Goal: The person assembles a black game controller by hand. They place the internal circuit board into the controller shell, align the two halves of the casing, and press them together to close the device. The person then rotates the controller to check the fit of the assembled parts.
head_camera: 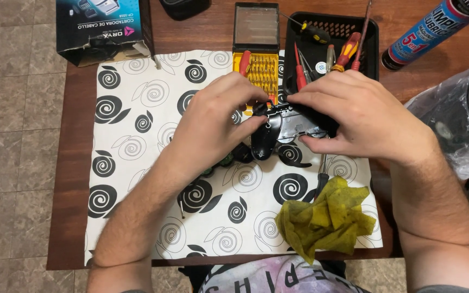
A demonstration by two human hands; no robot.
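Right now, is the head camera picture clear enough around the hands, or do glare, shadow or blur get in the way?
Head view: lighting is even and focus sharp. The left hand and right hand cover much of the black shiny plastic device. Small glare spots sit on its glossy shell. Soft shadows fall on the white swirl-patterned mat under the forearms. No motion blur; the brown wooden table edges bow slightly.

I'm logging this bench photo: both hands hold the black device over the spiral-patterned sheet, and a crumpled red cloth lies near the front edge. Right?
Not quite. The head view shows that the crumpled cloth is yellow-green, not red. The rest stands: the left hand and right hand both hold the black device over the spiral-patterned sheet, with the cloth near the front edge.
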